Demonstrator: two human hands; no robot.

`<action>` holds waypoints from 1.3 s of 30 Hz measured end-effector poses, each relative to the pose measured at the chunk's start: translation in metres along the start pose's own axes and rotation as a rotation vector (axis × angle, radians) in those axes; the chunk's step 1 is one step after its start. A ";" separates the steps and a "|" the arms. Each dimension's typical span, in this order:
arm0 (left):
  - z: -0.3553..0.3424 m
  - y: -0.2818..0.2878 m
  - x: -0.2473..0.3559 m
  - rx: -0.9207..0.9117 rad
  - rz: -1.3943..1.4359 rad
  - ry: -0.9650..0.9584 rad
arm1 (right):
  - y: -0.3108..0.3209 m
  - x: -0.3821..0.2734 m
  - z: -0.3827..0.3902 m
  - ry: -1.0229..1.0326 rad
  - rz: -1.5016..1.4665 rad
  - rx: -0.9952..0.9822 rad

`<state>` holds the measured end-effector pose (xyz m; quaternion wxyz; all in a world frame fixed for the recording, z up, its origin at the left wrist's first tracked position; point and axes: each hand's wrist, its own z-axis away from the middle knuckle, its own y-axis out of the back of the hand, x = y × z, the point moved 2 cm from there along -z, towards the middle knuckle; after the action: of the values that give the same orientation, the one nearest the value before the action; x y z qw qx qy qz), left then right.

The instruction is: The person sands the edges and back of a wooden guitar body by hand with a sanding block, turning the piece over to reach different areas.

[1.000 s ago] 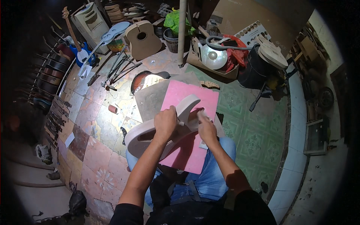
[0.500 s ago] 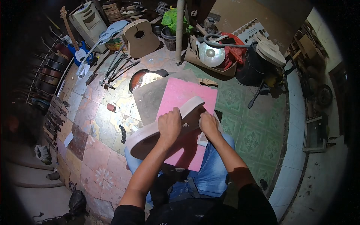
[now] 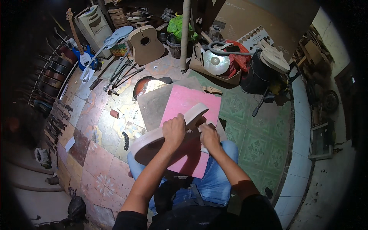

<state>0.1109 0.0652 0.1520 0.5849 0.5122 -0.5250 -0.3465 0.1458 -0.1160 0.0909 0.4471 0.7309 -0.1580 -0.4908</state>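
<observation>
The left hand (image 3: 174,133) grips a guitar body (image 3: 150,138) across a pink board (image 3: 191,96). The right hand (image 3: 209,138) curls, hold unclear.

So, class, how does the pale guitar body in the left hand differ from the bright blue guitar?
Colour: the pale guitar body looks bare and whitish; the blue guitar is bright blue with a white plate.
Parts: the blue guitar has a long neck; none shows on the pale guitar body.
Pose: the left hand holds the pale guitar body tilted over the pink board; the blue guitar stands neck up.
Both have curved outlines.
</observation>
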 end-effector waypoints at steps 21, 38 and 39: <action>-0.036 -0.015 -0.027 -0.057 -0.033 -0.031 | -0.054 0.013 -0.019 -0.136 0.068 0.129; -0.048 -0.020 -0.042 -0.167 -0.045 0.027 | -0.055 0.010 -0.033 -0.164 -0.124 0.194; -0.047 -0.024 -0.044 -0.185 -0.044 0.038 | -0.060 -0.004 -0.023 -0.003 -0.009 0.256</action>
<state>0.1510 0.1118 0.1214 0.6318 0.4738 -0.4680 -0.3966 0.1508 -0.0686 0.0475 0.3478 0.7820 -0.2164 -0.4697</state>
